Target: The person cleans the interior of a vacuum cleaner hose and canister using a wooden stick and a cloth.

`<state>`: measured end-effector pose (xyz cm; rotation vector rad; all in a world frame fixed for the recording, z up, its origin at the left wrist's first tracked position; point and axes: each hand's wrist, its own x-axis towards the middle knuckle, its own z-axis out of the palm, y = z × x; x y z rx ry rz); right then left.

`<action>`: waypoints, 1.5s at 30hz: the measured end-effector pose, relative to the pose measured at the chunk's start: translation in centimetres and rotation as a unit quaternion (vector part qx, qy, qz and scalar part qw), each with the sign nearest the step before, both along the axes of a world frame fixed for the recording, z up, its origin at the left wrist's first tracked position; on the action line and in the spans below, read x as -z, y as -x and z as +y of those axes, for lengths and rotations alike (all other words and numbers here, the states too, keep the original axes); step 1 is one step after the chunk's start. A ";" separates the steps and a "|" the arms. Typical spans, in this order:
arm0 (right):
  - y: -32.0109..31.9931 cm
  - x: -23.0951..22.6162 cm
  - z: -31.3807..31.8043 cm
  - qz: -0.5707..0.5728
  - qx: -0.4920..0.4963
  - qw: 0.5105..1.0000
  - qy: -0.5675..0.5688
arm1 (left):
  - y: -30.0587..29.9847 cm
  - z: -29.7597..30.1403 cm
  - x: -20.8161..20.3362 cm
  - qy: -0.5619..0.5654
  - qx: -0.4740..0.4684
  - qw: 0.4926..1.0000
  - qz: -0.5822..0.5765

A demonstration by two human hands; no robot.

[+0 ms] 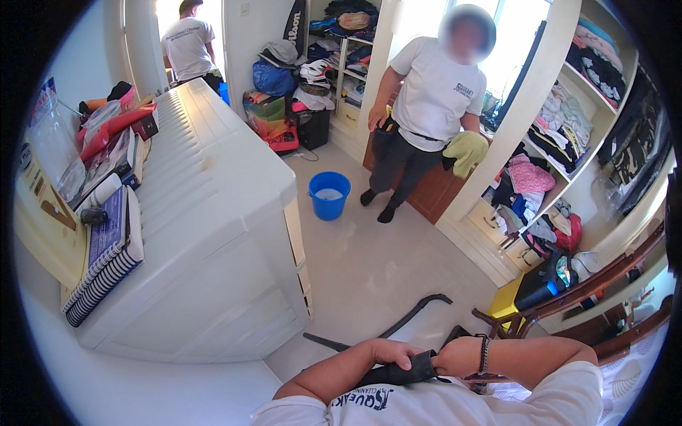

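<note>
At the lower centre of the frame, the wearer's left hand (391, 353) was clamped around a thick black tube with a wide dark cuff (423, 366), held close against the chest. The right hand (458, 355) was drawn up to the cuff's end, but its fingers were hidden, so whether it gripped the rim or only pressed there could not be told. If the two hands pulled or twisted unevenly, the cuff could have slipped loose and jerked an elbow outward; the dark brown wooden chair (513, 323) at lower right looked the likeliest thing to be knocked.

A long, bent black plastic wand (406, 319) lay on the tiles just beyond the hands, its middle partly hidden by the left arm. A step forward without a downward glance might have rolled it underfoot.

Near the centre, the round blue plastic bucket (328, 208) stood open with pale liquid inside; a kick from the co-worker in a white T-shirt (440, 92) close beside it could have spilled it and made the glossy floor slick. At left, the purple-covered spiral notebooks (110, 248) sat at the cabinet's edge, where a bump could have tipped them off.
</note>
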<state>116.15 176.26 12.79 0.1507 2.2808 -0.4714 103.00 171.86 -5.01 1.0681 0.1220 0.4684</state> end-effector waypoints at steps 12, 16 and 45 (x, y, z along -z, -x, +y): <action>0.9 1.6 1.9 -0.101 0.034 0.988 0.110 | -0.2 0.1 -1.2 0.062 -0.002 0.998 -0.008; 1.5 2.0 1.4 -0.159 0.017 0.984 0.075 | -0.2 0.1 -0.8 0.040 -0.001 0.999 0.000; -6.3 -11.3 10.3 0.495 0.381 0.741 -0.245 | 7.4 -2.2 -0.6 0.175 -0.245 0.953 -0.042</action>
